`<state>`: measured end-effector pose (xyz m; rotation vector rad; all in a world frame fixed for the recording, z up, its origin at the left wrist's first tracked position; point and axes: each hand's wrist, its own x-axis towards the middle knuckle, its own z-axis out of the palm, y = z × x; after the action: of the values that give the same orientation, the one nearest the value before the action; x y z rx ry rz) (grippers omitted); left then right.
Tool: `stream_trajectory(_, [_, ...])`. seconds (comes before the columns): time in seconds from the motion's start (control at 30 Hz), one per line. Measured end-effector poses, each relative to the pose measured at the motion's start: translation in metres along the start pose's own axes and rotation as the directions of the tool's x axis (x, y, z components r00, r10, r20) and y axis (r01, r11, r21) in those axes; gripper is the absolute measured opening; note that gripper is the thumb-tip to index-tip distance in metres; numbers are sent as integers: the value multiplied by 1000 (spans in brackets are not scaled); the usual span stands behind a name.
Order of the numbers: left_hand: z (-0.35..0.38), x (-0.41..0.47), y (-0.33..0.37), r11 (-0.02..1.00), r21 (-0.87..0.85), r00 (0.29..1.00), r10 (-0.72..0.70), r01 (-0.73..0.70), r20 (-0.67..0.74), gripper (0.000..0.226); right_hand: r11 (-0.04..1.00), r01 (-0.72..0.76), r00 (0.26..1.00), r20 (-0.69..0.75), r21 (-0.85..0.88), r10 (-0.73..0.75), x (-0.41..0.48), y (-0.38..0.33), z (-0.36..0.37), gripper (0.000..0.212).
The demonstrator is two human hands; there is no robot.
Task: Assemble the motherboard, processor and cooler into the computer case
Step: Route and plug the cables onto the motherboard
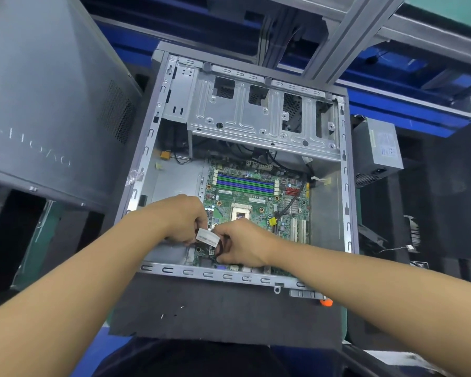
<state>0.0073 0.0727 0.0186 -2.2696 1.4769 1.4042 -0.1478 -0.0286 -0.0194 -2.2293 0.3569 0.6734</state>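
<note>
Dark foam mat bears the open computer case.

Embossed lettering on the grey side panel is too distorted to read

Green motherboard with blue and green memory slots inside a silver-grey case.
</note>
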Motion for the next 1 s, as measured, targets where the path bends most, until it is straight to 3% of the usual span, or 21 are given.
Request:
stream_trajectory(0.4, [6,-4,-3,993,-63,992,91,-96,-89,18,968,241,967,-73,-67,-246,-3,-1,6,16])
stream_trajectory(1.0, [7,1,-4,994,-53,991,88,-94,-99,25,955,279,957,-54,-95,-285,1,3,6,15])
